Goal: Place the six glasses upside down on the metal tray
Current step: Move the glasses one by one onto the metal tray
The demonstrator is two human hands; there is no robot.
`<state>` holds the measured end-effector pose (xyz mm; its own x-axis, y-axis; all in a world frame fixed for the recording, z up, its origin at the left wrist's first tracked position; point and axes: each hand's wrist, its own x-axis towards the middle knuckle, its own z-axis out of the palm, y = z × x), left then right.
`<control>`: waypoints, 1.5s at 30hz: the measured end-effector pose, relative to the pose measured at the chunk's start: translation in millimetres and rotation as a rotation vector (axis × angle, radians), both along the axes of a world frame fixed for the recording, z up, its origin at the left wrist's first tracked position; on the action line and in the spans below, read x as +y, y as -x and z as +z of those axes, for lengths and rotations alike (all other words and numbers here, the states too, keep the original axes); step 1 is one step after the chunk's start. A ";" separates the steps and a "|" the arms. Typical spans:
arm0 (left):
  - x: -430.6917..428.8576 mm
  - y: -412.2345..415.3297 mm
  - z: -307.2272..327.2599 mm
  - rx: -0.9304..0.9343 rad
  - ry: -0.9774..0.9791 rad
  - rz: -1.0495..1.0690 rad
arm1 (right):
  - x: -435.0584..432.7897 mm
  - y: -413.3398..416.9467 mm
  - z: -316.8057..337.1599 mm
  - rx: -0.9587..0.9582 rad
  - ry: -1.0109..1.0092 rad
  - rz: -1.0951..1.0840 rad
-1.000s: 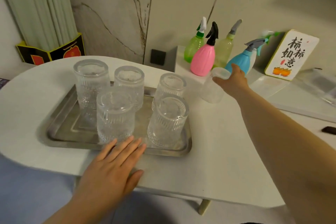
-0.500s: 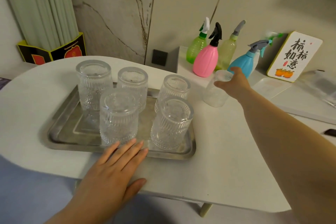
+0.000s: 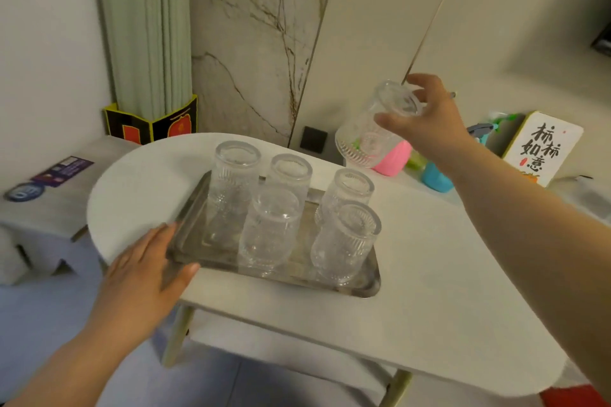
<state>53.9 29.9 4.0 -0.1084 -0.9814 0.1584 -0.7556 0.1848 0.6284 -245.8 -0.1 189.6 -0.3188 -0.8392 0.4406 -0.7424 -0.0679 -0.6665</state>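
Several ribbed clear glasses (image 3: 269, 228) stand upside down on the metal tray (image 3: 188, 225) in the middle of the white table (image 3: 429, 291). My right hand (image 3: 429, 122) holds one more glass (image 3: 367, 135) in the air, above and behind the tray's right end. That glass is tilted, mouth down and to the left, base in my fingers. My left hand (image 3: 145, 271) lies flat on the table with its fingers against the tray's near-left corner.
Pink (image 3: 391, 160) and blue (image 3: 436, 178) spray bottles stand on a ledge behind the table, partly hidden by my right hand and the glass. A white sign with black characters (image 3: 542, 149) leans at the right. A lower grey side table (image 3: 43, 205) stands left.
My right hand has lifted the last glass off the table and turned it over in the air. My left hand has shifted left to the tray's near-left corner. The view has swung.
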 end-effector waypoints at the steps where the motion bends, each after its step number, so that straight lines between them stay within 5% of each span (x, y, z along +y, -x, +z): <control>1: -1.5 -4.8 -1.5 -0.022 -0.046 0.003 | 0.2 -14.3 3.9 -0.019 0.001 0.049; 13: -8.7 -19.0 -9.1 -0.161 -0.079 -0.115 | -21.5 -147.1 -37.6 0.089 -0.237 0.487; 45: -13.9 -19.8 -17.6 -0.129 -0.065 -0.113 | -24.4 -149.9 -90.1 0.194 -0.503 0.542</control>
<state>73.7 16.0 -13.6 -0.2343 -0.9695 0.0724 -0.8075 0.2355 0.5408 -95.9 -24.5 99.5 0.2391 -0.9705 -0.0304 -0.7985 -0.1788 -0.5748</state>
